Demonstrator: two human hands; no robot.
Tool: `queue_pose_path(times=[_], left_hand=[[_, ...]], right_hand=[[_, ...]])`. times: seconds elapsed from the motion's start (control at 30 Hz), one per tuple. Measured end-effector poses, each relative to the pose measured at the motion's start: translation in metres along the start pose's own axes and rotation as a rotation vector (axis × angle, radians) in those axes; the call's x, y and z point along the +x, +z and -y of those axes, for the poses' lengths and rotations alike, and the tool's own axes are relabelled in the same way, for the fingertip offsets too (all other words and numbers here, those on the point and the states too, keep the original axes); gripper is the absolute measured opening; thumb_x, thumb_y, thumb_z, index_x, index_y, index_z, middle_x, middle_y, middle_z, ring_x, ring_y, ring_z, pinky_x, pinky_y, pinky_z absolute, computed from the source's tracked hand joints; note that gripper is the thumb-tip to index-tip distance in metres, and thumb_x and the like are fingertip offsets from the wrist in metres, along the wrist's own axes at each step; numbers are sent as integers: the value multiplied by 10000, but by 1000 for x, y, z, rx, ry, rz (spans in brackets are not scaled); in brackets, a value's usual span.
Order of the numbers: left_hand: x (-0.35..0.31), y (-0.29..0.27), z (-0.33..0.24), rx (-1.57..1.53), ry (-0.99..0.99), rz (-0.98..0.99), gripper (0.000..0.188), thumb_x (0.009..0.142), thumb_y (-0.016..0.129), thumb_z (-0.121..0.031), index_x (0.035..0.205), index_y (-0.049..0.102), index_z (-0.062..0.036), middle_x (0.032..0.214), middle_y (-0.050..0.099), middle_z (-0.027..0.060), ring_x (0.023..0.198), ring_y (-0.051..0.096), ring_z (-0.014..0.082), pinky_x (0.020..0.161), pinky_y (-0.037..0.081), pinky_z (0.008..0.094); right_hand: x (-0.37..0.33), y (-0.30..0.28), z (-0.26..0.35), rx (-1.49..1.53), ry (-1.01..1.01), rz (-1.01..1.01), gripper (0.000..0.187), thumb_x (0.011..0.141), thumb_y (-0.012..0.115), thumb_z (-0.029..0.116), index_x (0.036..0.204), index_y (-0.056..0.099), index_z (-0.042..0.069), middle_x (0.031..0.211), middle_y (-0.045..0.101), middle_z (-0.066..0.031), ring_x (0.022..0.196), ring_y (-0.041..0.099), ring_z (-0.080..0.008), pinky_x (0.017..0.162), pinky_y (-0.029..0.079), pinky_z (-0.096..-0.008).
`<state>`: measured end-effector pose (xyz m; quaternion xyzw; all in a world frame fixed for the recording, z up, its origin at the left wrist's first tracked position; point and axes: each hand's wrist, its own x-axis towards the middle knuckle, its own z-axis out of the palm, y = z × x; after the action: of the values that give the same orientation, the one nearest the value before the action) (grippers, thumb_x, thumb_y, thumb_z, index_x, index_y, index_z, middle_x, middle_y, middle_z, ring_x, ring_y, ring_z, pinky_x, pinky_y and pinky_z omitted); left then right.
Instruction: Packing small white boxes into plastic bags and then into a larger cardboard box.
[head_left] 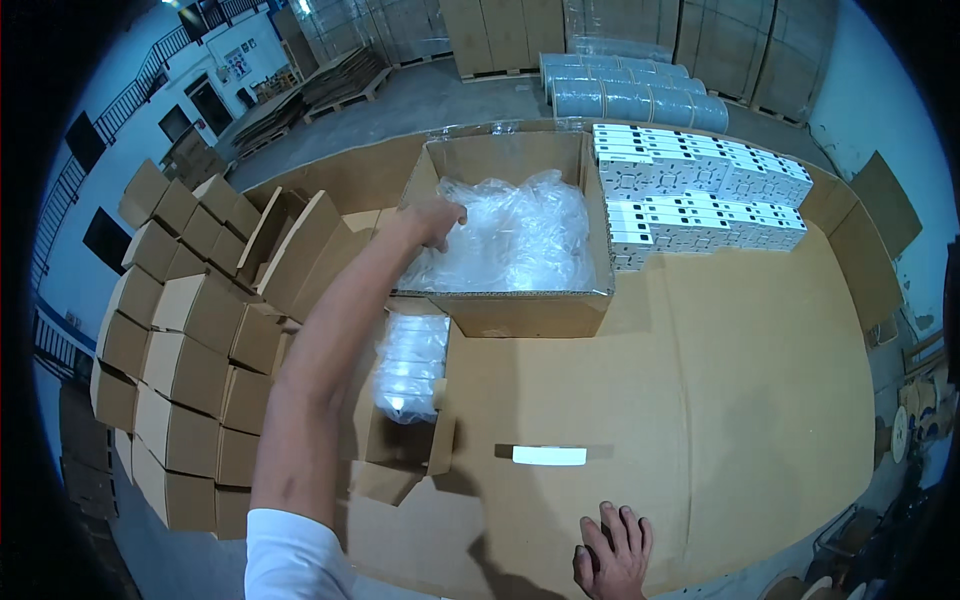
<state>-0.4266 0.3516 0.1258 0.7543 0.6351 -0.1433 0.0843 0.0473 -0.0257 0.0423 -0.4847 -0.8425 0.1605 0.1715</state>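
Observation:
My left hand (436,221) reaches over the left wall of a large open carton (530,315). Its fingers are bent and closed on a clear plastic bag at the edge of a crumpled heap of clear plastic bags (520,235). My right hand (615,555) lies at the front of the cardboard-covered table, fingers spread, holding nothing. Below my left forearm, a small open cardboard box (440,440) contains a row of plastic-wrapped pieces (412,365), with bare space at its near end. A white strip-like piece (549,456) rests on the table ahead of my right hand.
White boxy parts with dark slots (700,220) are stacked in rows to the right of the carton. Several folded brown boxes (190,400) pile up at the left. A raised cardboard edge (850,240) borders the table's far right. Wrapped rolls (640,100) lie beyond.

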Motion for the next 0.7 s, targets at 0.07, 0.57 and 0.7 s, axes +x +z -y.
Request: queue_pose_path(times=[0.07,0.57,0.7], left_hand=[[13,6,-3,5,18,-37,465,751,788,-54,1200,678,-94,1118,724,162,1044,699,341,904,564,458],[-224,-75,-66,-380,308,-745,322,766,603,62,1080,649,6,861,632,136,817,641,261,805,525,355],[-359,-76,-140,-434,340,-897,311,750,588,89,1047,641,13,885,616,121,794,631,242,789,517,340]], right_hand=[[5,3,-7,7,8,4,422,930,632,249,1333,626,123,1495,504,-175,1357,448,-412,1118,313,-579],[-76,-20,38,84,3,-32,370,809,676,202,1171,688,128,1399,558,-142,1297,485,-380,1097,318,-591],[-107,-33,57,524,36,-186,390,743,724,55,1132,689,49,1304,600,-181,1191,561,-381,1030,427,-528]])
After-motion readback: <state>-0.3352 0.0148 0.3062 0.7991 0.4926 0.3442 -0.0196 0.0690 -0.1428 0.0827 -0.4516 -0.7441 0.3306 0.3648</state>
